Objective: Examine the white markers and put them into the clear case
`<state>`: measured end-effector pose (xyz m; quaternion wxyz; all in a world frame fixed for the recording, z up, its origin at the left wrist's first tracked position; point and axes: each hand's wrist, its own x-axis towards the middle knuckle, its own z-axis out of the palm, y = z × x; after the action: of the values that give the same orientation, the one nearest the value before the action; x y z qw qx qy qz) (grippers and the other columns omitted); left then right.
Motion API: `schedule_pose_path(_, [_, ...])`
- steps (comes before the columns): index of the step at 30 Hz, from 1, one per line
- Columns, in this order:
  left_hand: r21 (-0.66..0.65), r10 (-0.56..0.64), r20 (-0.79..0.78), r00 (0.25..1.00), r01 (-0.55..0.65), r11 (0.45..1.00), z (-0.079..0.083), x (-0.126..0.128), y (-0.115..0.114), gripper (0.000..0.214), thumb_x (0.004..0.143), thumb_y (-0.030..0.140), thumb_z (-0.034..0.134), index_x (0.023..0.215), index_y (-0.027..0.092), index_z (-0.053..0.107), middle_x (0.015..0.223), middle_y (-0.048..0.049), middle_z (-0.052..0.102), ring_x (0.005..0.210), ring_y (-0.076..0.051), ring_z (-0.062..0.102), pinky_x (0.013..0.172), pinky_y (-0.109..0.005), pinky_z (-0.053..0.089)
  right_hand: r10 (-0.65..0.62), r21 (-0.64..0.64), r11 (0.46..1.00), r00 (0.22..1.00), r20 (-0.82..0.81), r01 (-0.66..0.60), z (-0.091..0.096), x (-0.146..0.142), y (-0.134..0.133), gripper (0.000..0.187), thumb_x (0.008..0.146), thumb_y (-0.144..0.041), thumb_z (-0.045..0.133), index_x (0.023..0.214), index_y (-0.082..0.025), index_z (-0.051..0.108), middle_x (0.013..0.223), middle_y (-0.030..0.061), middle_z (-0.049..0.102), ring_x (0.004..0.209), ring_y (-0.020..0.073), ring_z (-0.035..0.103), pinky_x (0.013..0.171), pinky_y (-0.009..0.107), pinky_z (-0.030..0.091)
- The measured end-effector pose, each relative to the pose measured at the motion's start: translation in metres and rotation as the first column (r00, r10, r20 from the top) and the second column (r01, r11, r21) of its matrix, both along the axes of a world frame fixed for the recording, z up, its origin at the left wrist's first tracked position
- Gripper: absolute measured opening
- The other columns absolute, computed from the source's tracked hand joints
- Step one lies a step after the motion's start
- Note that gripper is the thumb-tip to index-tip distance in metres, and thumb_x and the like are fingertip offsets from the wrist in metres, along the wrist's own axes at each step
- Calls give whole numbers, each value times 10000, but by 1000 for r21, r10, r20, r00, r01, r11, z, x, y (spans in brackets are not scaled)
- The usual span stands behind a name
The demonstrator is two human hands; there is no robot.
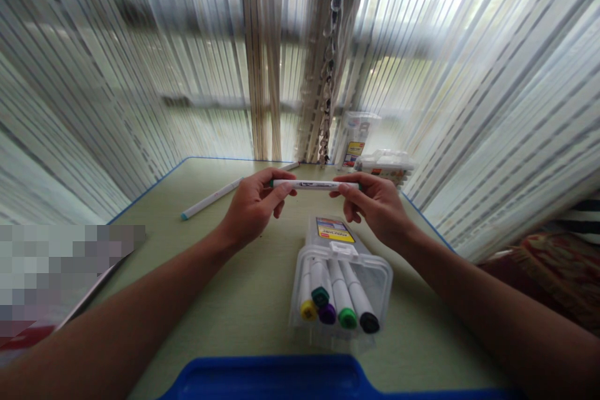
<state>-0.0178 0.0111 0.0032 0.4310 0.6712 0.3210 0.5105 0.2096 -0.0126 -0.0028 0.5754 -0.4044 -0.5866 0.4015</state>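
Observation:
A white marker (315, 185) with green ends is held level above the table, one end in each hand. My left hand (255, 206) pinches its left end between thumb and fingers. On its right end, my right hand (372, 203) is closed in the same way. Below the hands a clear plastic case (387, 281) lies on its side, its open end facing me. Several white markers (335, 287) lie inside, with yellow, teal, purple, green and black ends. Left of the case, a long white marker with a light blue end (210, 200) rests on the table, partly behind my left hand.
The pale green table (225, 319) has a blue rim and a blue moulded tray (272, 378) at its near edge. Two clear cases, one upright (356, 137) and one lying low (387, 165), stand at the back right. Sheer striped curtains (187, 62) hang behind. A pixelated area covers the left.

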Motion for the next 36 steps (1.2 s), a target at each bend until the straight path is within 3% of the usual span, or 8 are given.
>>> schedule_pose_path(13, [4,9,-2,1000,-9,1000,-1,0,1,254,800,278,773,971,106,698,618,21,602,471,-72,512,425,-194,414,-17,1,1000,1000,-7,17,-3,2,1,346,716,-365,873,955,-145,753,687,27,717,403,75,537,346,193,353])
schedule_pose_path(20, [-45,-1,86,996,5,999,-1,0,2,271,851,268,718,1054,92,685,839,-69,732,465,-58,518,445,-216,446,34,-45,998,994,-100,-38,-2,3,3,314,791,-383,805,997,-158,730,841,65,773,400,62,535,350,196,349])
schedule_pose_path(26, [-89,-30,139,990,42,995,-1,0,3,230,883,278,653,1030,103,681,856,-74,729,472,-69,542,453,-225,468,35,-55,998,993,-113,-42,-1,2,2,316,804,-397,781,1005,-160,722,884,75,774,408,70,555,353,204,357])
schedule_pose_path(33, [-32,25,28,999,-24,999,-1,1,3,218,802,282,764,904,120,657,716,-18,678,454,-62,517,424,-203,440,-22,-8,1000,1000,-6,22,-2,0,0,321,743,-386,847,927,-147,738,558,-9,652,392,92,546,348,190,344])
schedule_pose_path(36, [-33,23,15,1000,-22,999,-1,1,2,241,770,280,800,886,126,657,650,7,642,453,-67,513,424,-200,437,-34,-8,999,999,12,34,-1,0,0,327,724,-386,864,911,-145,747,531,-13,634,388,89,535,351,187,344])
